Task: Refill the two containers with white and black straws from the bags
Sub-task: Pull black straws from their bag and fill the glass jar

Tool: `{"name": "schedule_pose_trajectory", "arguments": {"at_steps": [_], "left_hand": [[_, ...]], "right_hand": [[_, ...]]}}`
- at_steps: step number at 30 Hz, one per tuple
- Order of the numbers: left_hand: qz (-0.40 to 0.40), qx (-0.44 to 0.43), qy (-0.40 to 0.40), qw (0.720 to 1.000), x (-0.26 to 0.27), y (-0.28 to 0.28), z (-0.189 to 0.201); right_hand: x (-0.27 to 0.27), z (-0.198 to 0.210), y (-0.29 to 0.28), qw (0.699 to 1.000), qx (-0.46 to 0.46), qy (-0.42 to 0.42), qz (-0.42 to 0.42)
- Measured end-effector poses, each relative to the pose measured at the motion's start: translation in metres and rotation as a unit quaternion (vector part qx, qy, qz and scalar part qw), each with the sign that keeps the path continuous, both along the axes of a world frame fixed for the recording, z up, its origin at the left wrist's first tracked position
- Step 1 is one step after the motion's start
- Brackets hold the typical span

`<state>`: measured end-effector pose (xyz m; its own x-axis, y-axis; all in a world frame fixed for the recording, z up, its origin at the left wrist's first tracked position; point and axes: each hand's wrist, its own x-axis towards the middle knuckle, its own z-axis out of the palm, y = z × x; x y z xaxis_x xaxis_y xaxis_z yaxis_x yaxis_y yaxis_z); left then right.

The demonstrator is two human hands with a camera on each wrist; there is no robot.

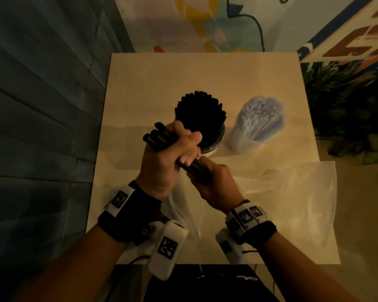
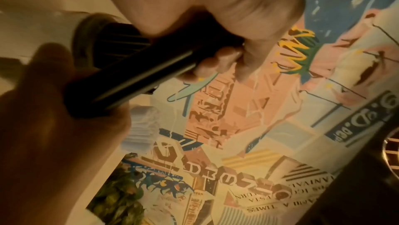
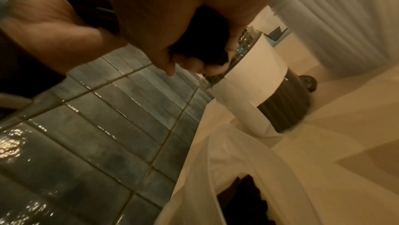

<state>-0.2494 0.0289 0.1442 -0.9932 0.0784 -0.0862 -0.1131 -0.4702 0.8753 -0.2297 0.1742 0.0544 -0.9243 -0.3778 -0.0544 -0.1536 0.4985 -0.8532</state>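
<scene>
Both my hands curl round one bundle of black straws [image 1: 179,153], left hand [image 1: 164,162] high, right hand [image 1: 214,184] at its foot, to square the ends. It hangs tilted just before the black jar [image 1: 214,142] on the desk [image 1: 140,83], which looks nearly full; the white jar [image 1: 258,125] stands beside it, full.

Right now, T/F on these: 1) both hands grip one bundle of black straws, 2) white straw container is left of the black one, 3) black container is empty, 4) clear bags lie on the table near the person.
1. True: the left hand and right hand both grip the black straw bundle.
2. False: the white straw container stands right of the black straw container.
3. False: it is packed with black straws.
4. True: the clear bags lie on the table.
</scene>
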Motion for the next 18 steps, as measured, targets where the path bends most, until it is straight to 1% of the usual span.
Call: {"name": "schedule_pose_trajectory", "arguments": {"at_steps": [4, 6, 8, 10, 13, 18], "left_hand": [[0.016, -0.026, 0.078, 0.996, -0.027, -0.002, 0.015], [0.018, -0.045, 0.119, 0.992, -0.043, -0.003, 0.02], [0.025, -0.071, 0.137, 0.988, -0.057, 0.0, 0.022], [0.036, -0.094, 0.136, 0.986, -0.068, 0.005, 0.018], [0.042, -0.142, 0.123, 0.981, -0.079, 0.013, 0.005], [0.044, -0.249, 0.084, 0.964, -0.084, 0.022, -0.021]], "right_hand": [[-0.001, -0.006, 0.014, 0.999, 0.025, -0.02, -0.034], [0.001, -0.013, 0.031, 0.995, 0.052, -0.055, -0.058], [0.007, -0.019, 0.05, 0.99, 0.071, -0.089, -0.083], [0.016, -0.025, 0.069, 0.986, 0.089, -0.1, -0.098], [0.029, -0.032, 0.09, 0.983, 0.118, -0.103, -0.099], [0.039, -0.04, 0.101, 0.979, 0.139, -0.106, -0.1]]}}
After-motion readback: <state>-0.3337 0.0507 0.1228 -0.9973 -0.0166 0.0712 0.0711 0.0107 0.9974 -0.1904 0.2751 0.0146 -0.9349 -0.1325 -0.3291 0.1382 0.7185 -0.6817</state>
